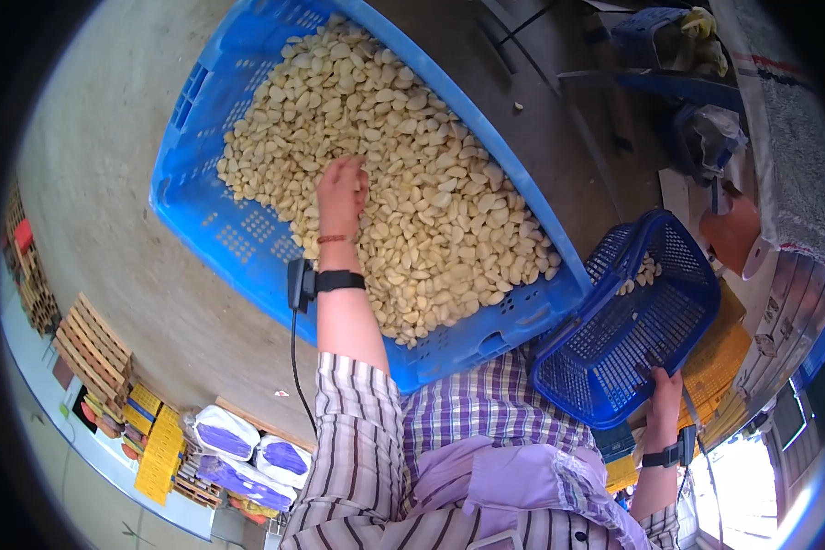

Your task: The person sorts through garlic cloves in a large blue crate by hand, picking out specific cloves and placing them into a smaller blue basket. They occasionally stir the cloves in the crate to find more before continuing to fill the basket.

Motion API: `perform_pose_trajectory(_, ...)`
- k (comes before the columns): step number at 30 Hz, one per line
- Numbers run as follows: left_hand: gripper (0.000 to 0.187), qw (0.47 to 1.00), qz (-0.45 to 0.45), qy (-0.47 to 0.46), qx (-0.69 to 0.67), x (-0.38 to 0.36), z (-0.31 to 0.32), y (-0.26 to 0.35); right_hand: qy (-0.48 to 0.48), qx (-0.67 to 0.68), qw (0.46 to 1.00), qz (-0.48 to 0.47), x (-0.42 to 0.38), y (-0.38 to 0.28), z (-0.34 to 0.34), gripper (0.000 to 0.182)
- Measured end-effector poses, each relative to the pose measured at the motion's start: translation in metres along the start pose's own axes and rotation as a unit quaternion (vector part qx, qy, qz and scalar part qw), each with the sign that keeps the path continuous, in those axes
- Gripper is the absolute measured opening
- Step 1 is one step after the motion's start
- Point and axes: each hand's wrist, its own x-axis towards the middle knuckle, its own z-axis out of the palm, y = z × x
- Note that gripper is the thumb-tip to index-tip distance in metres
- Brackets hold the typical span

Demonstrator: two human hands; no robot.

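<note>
A large blue crate (206,202) holds a broad heap of peeled, pale garlic cloves (431,197). Over the heap is my left hand (343,188), its fingers curled in against the cloves; what lies inside them is hidden. It has a red beaded bracelet and a black wrist strap. At the right, my right hand (665,394) grips the rim of a smaller dark blue basket (605,353). That basket is tilted, its upper left side against the crate's corner, with several cloves inside. The right fingertips show dark at its rim.
Wooden pallets (96,348), yellow crates (160,449) and white-and-purple sacks (225,435) stand at the lower left. A lidded orange-brown container (731,231) and a bin with a plastic bag (713,137) are at the right. A black cable hangs from the left wrist.
</note>
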Motion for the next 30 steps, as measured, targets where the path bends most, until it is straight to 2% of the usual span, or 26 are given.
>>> perform_pose_trajectory(1, 0.028, 0.974, 0.035, 0.031, 0.223, 0.004, 0.008, -0.004, -0.008, 0.006, 1.000, -0.002, 0.002, 0.002, -0.002, 0.037)
perform_pose_trajectory(2, 0.028, 0.974, 0.035, 0.031, 0.222, 0.004, 0.014, -0.009, -0.016, 0.012, 1.000, -0.005, 0.002, 0.003, -0.002, 0.037)
perform_pose_trajectory(4, 0.036, 0.904, 0.061, -0.031, 0.421, 0.003, 0.022, -0.019, -0.017, 0.015, 1.000, -0.010, 0.002, 0.004, -0.003, 0.037)
perform_pose_trajectory(6, 0.030, 0.922, 0.090, -0.038, 0.376, 0.004, 0.012, -0.019, -0.017, 0.021, 1.000, -0.015, 0.001, 0.002, -0.002, 0.037)
perform_pose_trajectory(7, 0.024, 0.986, -0.019, -0.097, 0.135, 0.000, 0.003, -0.009, -0.008, 0.013, 1.000, -0.011, -0.001, -0.001, 0.000, 0.037)
perform_pose_trajectory(8, 0.019, 0.973, -0.128, -0.150, -0.116, -0.005, -0.002, -0.003, 0.002, 0.005, 1.000, -0.005, -0.004, -0.004, 0.003, 0.037)
perform_pose_trajectory(9, 0.009, 0.964, -0.079, -0.104, -0.230, -0.016, 0.006, -0.002, 0.003, 0.007, 1.000, -0.004, -0.006, -0.006, 0.004, 0.037)
perform_pose_trajectory(13, 0.020, 0.967, -0.017, -0.122, -0.222, -0.017, 0.020, 0.012, 0.001, 0.001, 1.000, 0.011, -0.012, -0.011, 0.009, 0.036)
perform_pose_trajectory(14, 0.023, 0.994, 0.080, -0.069, 0.016, -0.015, 0.036, 0.015, -0.006, 0.008, 1.000, 0.027, -0.012, -0.011, 0.009, 0.037)
perform_pose_trajectory(15, 0.027, 0.952, 0.171, -0.011, 0.253, -0.015, 0.050, 0.015, -0.008, 0.006, 1.000, 0.027, -0.010, -0.007, 0.007, 0.037)
perform_pose_trajectory(16, 0.027, 0.952, 0.171, -0.008, 0.254, -0.014, 0.061, 0.007, -0.012, 0.011, 1.000, 0.021, -0.006, -0.001, 0.004, 0.037)
perform_pose_trajectory(18, 0.030, 0.826, 0.227, -0.006, 0.516, -0.015, 0.077, -0.006, -0.020, 0.018, 1.000, 0.011, -0.005, 0.003, 0.003, 0.038)
perform_pose_trajectory(19, 0.030, 0.826, 0.228, -0.003, 0.516, -0.016, 0.081, -0.002, -0.014, 0.020, 1.000, 0.010, -0.006, 0.002, 0.004, 0.038)
perform_pose_trajectory(21, 0.028, 0.811, 0.167, -0.016, 0.560, -0.020, 0.085, 0.007, -0.009, 0.023, 1.000, 0.007, -0.008, -0.002, 0.006, 0.038)
perform_pose_trajectory(22, 0.028, 0.811, 0.168, -0.014, 0.560, -0.023, 0.085, 0.011, -0.005, 0.029, 1.000, 0.009, -0.011, -0.005, 0.008, 0.037)
perform_pose_trajectory(24, 0.026, 0.919, 0.095, 0.000, 0.382, -0.033, 0.086, 0.017, 0.000, 0.036, 0.999, 0.009, -0.011, -0.005, 0.009, 0.037)
perform_pose_trajectory(26, 0.024, 0.971, 0.126, -0.060, 0.196, -0.066, 0.101, 0.034, 0.008, 0.029, 1.000, -0.004, -0.008, 0.000, 0.008, 0.038)
perform_pose_trajectory(28, 0.023, 0.974, 0.091, -0.188, 0.083, -0.118, 0.129, 0.060, 0.009, 0.029, 0.999, 0.013, -0.017, -0.012, 0.017, 0.038)
perform_pose_trajectory(29, 0.021, 0.955, 0.113, -0.252, 0.106, -0.144, 0.144, 0.073, 0.010, 0.033, 0.999, 0.024, -0.020, -0.016, 0.020, 0.038)
perform_pose_trajectory(30, 0.020, 0.925, 0.189, -0.311, 0.110, -0.166, 0.157, 0.079, 0.010, 0.032, 0.999, 0.024, -0.019, -0.014, 0.018, 0.038)
